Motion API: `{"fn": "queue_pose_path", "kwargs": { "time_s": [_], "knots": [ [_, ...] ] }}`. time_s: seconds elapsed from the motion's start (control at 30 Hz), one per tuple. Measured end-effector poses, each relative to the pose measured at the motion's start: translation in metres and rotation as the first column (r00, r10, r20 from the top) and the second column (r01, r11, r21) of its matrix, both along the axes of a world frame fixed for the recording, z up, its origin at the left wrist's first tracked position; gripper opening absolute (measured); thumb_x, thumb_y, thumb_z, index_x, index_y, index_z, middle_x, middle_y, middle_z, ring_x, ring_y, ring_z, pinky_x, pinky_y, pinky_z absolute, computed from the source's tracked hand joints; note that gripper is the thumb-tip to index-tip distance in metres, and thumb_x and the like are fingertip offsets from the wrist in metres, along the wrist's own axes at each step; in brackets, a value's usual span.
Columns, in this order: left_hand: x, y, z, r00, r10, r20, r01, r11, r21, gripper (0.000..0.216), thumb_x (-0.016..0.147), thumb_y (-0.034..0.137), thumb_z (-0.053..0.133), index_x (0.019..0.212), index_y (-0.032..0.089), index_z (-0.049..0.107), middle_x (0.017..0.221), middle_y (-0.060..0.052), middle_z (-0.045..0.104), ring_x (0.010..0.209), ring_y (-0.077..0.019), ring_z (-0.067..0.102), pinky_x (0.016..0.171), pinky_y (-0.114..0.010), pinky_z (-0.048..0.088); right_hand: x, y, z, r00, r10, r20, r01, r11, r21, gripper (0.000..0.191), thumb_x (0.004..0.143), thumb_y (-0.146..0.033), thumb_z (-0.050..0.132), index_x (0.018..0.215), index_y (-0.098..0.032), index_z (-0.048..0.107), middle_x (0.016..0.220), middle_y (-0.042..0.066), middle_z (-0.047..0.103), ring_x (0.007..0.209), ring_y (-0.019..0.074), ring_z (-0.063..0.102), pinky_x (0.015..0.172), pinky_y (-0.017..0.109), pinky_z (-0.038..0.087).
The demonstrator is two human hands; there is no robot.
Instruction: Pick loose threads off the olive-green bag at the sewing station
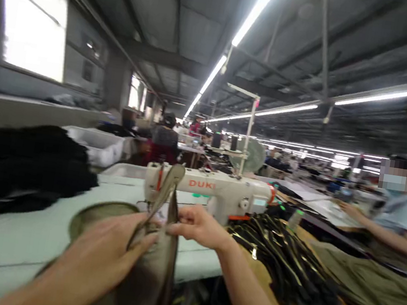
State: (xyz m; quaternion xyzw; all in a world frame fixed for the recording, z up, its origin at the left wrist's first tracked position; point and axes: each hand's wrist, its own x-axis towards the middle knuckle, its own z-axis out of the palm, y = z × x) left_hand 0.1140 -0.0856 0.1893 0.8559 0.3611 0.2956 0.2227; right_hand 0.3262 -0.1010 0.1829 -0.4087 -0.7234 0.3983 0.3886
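Standing upright between both hands, the brown cloth [146, 276] is held on the near side of the sewing machine [230, 189], which is set at one o'clock from the grip. It is clamped between the thumb and fingers of the left hand [111, 243]; at that hand's two o'clock, it is pinched by the thumb and curled fingers of the right hand [198, 226]. A narrow strip [175, 173], perhaps the cloth's own edge, is raised at twelve o'clock. Which layers are caught cannot be told through the blur. The step in hand is judged to be a sorting of edges by hand; for the next move, a firm pinch and level edges seem called for. Black cloth [35, 164] is heaped at ten o'clock by the table [24, 243]; dark strips [286, 265] are piled at four.
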Motion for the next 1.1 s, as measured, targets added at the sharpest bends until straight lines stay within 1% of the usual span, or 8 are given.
{"fn": "queue_pose_path", "kwargs": {
  "time_s": [0.07,0.17,0.3,0.4,0.67,0.83,1.0,1.1],
  "knots": [
    [-0.014,-0.004,-0.007,0.999,-0.045,-0.011,0.043,0.985,-0.168,0.035,0.08,0.046,0.056,0.099,0.02,0.069,0.098,-0.005,0.071,0.097,-0.0278,0.062,0.091,-0.039,0.042,-0.001,-0.001,-0.015,0.996,0.069,-0.054,-0.071,0.997,-0.024,0.045,0.075,-0.048,0.074,0.062,-0.016,0.046,0.047,-0.011,0.033,0.045,0.0034,0.024,0.041,0.021,0.015],
    [-0.023,-0.01,-0.024,0.966,-0.169,0.197,0.25,0.809,-0.531,0.047,0.069,0.057,0.065,0.089,0.015,0.069,0.087,-0.005,0.068,0.088,-0.0265,0.059,0.079,-0.032,0.043,-0.01,-0.018,-0.047,0.99,0.093,-0.101,-0.102,0.991,-0.082,0.051,0.074,-0.054,0.073,0.059,-0.017,0.042,0.046,-0.01,0.033,0.043,0.0032,0.025,0.04,0.021,0.014],
    [-0.032,-0.016,-0.038,0.956,-0.103,0.276,0.277,0.634,-0.722,0.045,0.059,0.05,0.08,0.086,0.017,0.067,0.079,-0.001,0.062,0.081,-0.0215,0.053,0.071,-0.026,0.039,-0.024,-0.036,-0.082,0.97,0.011,-0.245,-0.054,0.985,-0.166,0.053,0.075,-0.061,0.07,0.063,-0.017,0.044,0.049,-0.01,0.03,0.044,0.0031,0.022,0.042,0.021,0.013],
    [-0.035,-0.011,-0.039,0.96,-0.037,0.279,0.259,0.506,-0.823,0.041,0.054,0.045,0.082,0.079,0.018,0.063,0.073,0.001,0.059,0.075,-0.0202,0.051,0.069,-0.026,0.04,-0.027,-0.036,-0.093,0.953,-0.044,-0.299,-0.013,0.982,-0.187,0.055,0.075,-0.061,0.07,0.062,-0.017,0.039,0.051,-0.01,0.025,0.047,0.0033,0.018,0.044,0.022,0.01],
    [-0.037,0.013,-0.06,0.931,-0.15,0.334,0.366,0.37,-0.854,0.055,0.056,0.052,0.086,0.088,0.015,0.061,0.075,0.001,0.057,0.072,-0.0151,0.047,0.064,-0.023,0.037,-0.019,-0.033,-0.105,0.961,-0.011,-0.276,-0.066,0.961,-0.269,0.054,0.078,-0.057,0.069,0.062,-0.018,0.037,0.054,-0.008,0.025,0.051,0.0045,0.019,0.046,0.023,0.012],
    [-0.027,0.012,-0.07,0.952,-0.129,0.277,0.305,0.472,-0.827,0.056,0.055,0.056,0.085,0.084,0.015,0.06,0.073,0.001,0.056,0.072,-0.0156,0.047,0.064,-0.024,0.037,-0.019,-0.039,-0.104,0.986,-0.104,-0.131,0.065,0.96,-0.273,0.052,0.079,-0.062,0.065,0.063,-0.018,0.042,0.057,-0.007,0.027,0.053,0.0064,0.024,0.047,0.021,0.018],
    [-0.022,0.012,-0.073,0.954,-0.114,0.277,0.298,0.456,-0.839,0.052,0.058,0.055,0.083,0.086,0.016,0.062,0.076,0.001,0.061,0.073,-0.0167,0.051,0.065,-0.024,0.04,0.001,-0.064,-0.083,0.912,-0.358,0.2,0.372,0.928,-0.032,0.028,0.098,-0.046,0.041,0.115,-0.027,0.053,0.084,0.001,0.054,0.078,0.0161,0.053,0.071,0.026,0.042],
    [-0.021,0.012,-0.069,0.96,-0.158,0.233,0.281,0.475,-0.834,0.049,0.06,0.055,0.082,0.085,0.016,0.066,0.073,0.002,0.061,0.072,-0.0164,0.05,0.064,-0.024,0.04,0.008,-0.076,-0.067,0.896,-0.381,0.227,0.381,0.923,0.045,0.019,0.099,-0.04,0.039,0.103,-0.03,0.053,0.078,0.001,0.055,0.07,0.0178,0.055,0.065,0.027,0.044]
  ]
}}
